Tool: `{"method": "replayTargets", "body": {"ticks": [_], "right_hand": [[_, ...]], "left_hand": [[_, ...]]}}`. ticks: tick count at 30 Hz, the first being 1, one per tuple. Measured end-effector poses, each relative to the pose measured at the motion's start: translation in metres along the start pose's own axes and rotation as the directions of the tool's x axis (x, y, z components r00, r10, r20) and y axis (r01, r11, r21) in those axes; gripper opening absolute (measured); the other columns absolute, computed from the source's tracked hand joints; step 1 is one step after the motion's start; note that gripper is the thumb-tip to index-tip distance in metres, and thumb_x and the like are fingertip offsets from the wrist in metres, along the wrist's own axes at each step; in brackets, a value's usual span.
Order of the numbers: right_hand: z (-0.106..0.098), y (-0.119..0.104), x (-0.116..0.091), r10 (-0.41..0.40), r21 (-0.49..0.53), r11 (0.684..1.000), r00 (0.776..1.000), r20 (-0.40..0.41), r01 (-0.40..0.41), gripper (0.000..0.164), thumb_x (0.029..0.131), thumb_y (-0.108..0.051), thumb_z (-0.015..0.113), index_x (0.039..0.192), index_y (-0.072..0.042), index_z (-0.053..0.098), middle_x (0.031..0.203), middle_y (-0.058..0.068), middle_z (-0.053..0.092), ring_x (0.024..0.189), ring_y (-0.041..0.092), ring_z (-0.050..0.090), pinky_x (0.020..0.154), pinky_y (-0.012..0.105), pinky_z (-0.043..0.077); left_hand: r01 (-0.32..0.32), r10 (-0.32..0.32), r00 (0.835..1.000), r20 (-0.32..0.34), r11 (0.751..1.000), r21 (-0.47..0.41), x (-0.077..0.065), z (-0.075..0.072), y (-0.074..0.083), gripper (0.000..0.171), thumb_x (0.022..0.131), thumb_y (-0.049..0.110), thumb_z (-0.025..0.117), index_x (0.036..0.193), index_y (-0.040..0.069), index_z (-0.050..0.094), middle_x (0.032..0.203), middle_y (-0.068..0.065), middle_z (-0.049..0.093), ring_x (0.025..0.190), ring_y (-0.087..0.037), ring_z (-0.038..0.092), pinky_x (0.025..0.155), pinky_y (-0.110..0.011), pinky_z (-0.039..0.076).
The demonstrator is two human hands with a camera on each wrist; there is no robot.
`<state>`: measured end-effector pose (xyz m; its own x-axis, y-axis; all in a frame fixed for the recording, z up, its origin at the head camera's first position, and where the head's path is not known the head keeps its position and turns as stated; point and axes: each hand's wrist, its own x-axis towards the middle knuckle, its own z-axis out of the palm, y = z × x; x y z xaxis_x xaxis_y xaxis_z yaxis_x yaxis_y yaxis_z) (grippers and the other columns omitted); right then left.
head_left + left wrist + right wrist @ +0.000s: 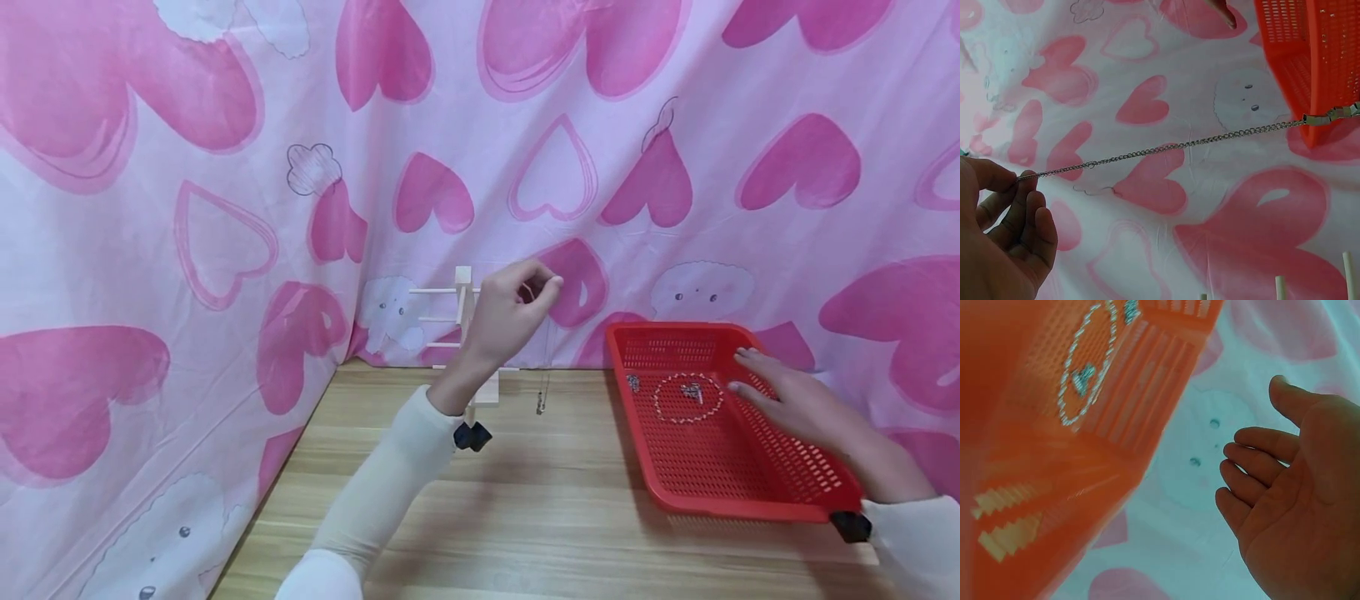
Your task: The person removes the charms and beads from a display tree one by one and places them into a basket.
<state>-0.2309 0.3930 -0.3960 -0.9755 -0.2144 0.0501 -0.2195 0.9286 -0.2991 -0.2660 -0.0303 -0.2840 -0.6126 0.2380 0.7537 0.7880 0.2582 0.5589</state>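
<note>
My left hand (513,308) is raised in front of the wooden rack, thumb and fingertips pinching one end of a thin metal chain necklace (1172,147). The chain hangs from these fingers, and its silvery pendant (541,404) dangles low over the table in the head view. In the left wrist view the pendant end overlaps the red basket. My right hand (798,400) holds nothing and hovers over the right side of the red plastic basket (735,504), its fingers loosely extended. A pale beaded loop (656,406) lies in the basket around a small silvery chain piece (692,392).
A light wooden rack (463,277) with several thin pegs stands at the back, partly hidden by my left hand and arm. Another small silvery clump (633,383) sits at the basket's left wall. A pink heart-patterned cloth (450,50) borders the wooden table (555,508) behind and left.
</note>
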Motion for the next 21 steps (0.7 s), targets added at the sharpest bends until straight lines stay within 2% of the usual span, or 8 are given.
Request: {"method": "replayTargets", "body": {"ticks": [4,10,16,21], "right_hand": [[0.0,0.013,-0.008,-0.02,0.004,1.0,1.0,-0.011,0.02,0.08,0.107,-0.045,0.062,0.161,0.009,0.035,0.16,0.044,0.033,0.144,0.069,0.032,0.104,0.089,0.032],[0.008,0.03,-0.017,-0.075,-0.007,0.997,0.995,-0.064,0.074,0.076,0.105,-0.037,0.067,0.155,0.014,0.041,0.155,0.047,0.038,0.136,0.072,0.04,0.1,0.088,0.036],[0.02,0.049,-0.023,-0.081,-0.008,0.997,0.993,-0.082,0.08,0.079,0.105,-0.035,0.068,0.158,0.013,0.036,0.156,0.047,0.035,0.134,0.073,0.04,0.097,0.09,0.037],[0.03,0.06,-0.028,-0.099,0.021,0.995,0.991,-0.091,0.102,0.082,0.105,-0.032,0.068,0.162,0.011,0.029,0.161,0.044,0.03,0.147,0.068,0.028,0.099,0.09,0.035]], "left_hand": [[-0.004,0.004,0.999,0.041,1.0,0.007,0.005,0.01,0.004,0.012,0.101,0.007,0.068,0.091,0.002,0.074,0.079,-0.008,0.069,0.07,-0.014,0.06,0.065,-0.019,0.053],[-0.021,0.015,0.994,0.108,0.999,0.048,0.012,0.025,0.007,0.013,0.102,0.01,0.068,0.092,0.005,0.074,0.082,-0.005,0.071,0.072,-0.012,0.06,0.066,-0.017,0.053],[-0.074,0.056,0.985,0.164,0.992,0.106,0.02,0.041,0.011,0.012,0.102,0.013,0.068,0.092,0.008,0.073,0.083,-0.003,0.07,0.074,-0.01,0.06,0.066,-0.013,0.051],[-0.098,0.079,0.978,0.193,0.991,0.095,0.027,0.054,0.016,0.012,0.103,0.013,0.067,0.092,0.008,0.073,0.083,-0.003,0.069,0.075,-0.01,0.06,0.068,-0.011,0.05]]}}
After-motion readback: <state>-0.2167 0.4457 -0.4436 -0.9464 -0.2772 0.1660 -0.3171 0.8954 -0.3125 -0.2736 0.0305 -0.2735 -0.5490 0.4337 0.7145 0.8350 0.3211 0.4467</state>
